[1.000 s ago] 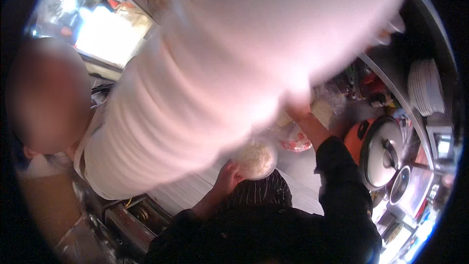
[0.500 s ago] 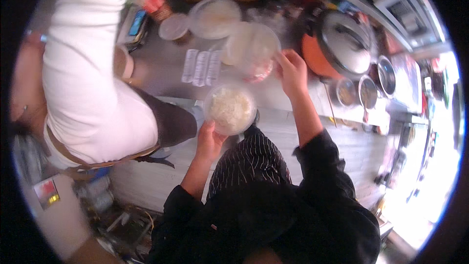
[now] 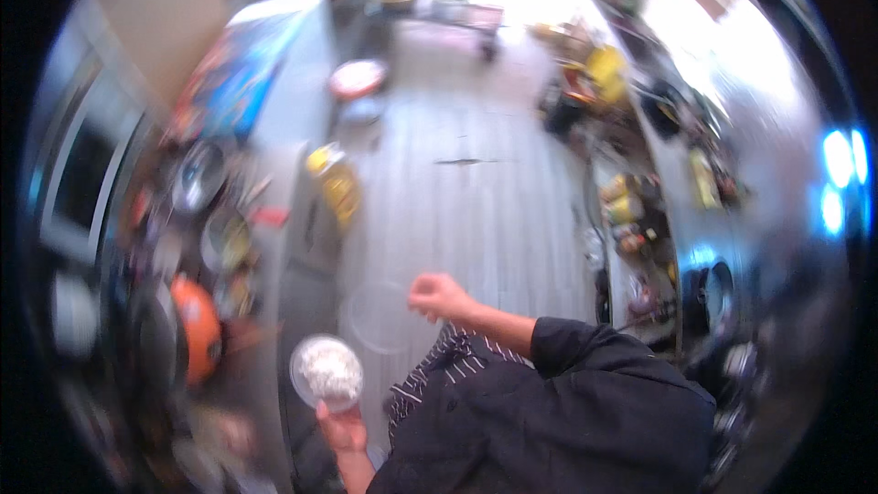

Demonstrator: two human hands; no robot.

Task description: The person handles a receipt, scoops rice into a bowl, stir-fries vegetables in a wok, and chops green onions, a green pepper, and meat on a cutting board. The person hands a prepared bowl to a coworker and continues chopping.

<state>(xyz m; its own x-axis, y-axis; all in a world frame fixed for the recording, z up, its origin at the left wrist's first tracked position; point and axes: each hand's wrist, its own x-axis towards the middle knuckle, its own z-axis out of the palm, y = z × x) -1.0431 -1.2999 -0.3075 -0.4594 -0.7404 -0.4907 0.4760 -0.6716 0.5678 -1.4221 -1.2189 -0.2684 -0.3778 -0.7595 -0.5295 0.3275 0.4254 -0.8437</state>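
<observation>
my left hand [image 3: 343, 430] is clamped on the lower rim of a clear round bowl [image 3: 295, 371], held up by the counter [image 3: 289, 114]; white rice [image 3: 331, 368] is heaped in it. my right hand [image 3: 441, 297] pinches a thin clear lid [image 3: 379, 316] at its edge, apart from the bowl — rice in, cover off, is the step i judge in hand. the next move calls for a level bowl and rims lined up. the orange pot [image 3: 197, 329] — contents hidden — sits left.
</observation>
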